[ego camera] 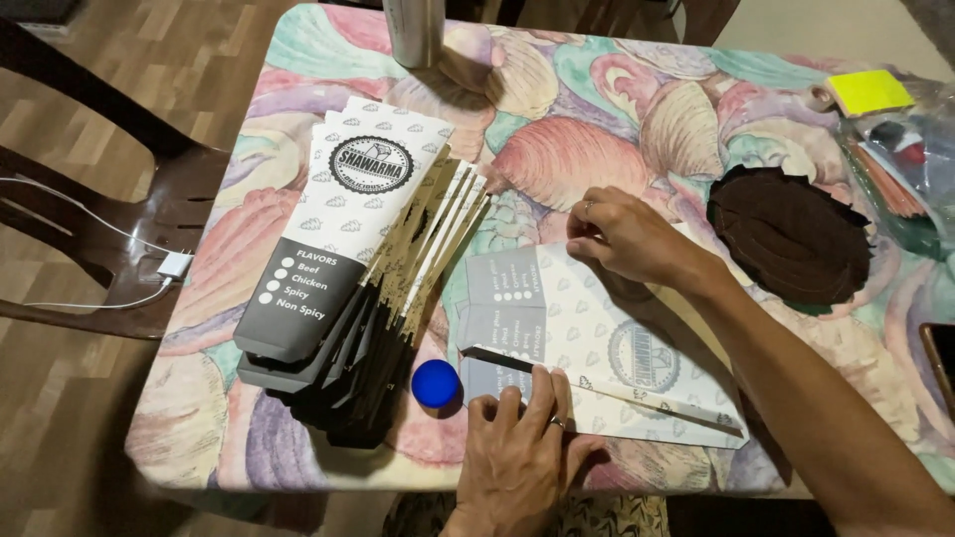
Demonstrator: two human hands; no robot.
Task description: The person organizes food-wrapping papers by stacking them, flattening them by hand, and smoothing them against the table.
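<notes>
A person works at a bench (637, 109) covered with a shell-patterned cloth in pastel colours. Directly in front of them lies a flat, unfolded paper food sleeve (587, 328), white with a grey panel and a round emblem. Its long axis runs roughly from the upper left towards the lower right, where it tapers to a point.

The left hand (522, 452) lies palm down, fingers nearly straight and together, pressing the near long edge of the sleeve where a narrow flap is folded over. It grips nothing; it pins the paper flat. The right hand (622, 237) comes in from the right across the sleeve, fingers curled, and appears to pinch the far upper edge of the paper between thumb and fingertips. Just how tight that pinch is cannot be told. The sleeve thus lies between the two hands, the left on its near side and the right on its far side, both touching it.

Just left of the left hand sits a small blue round cap (435, 383), beside the sleeve's near corner. Farther left, a fanned stack of finished sleeves (348, 259) rests on the cloth. A metal cylinder (413, 30) stands at the far edge, and a pile of dark brown paper pieces (791, 237) lies to the right, well apart.
</notes>
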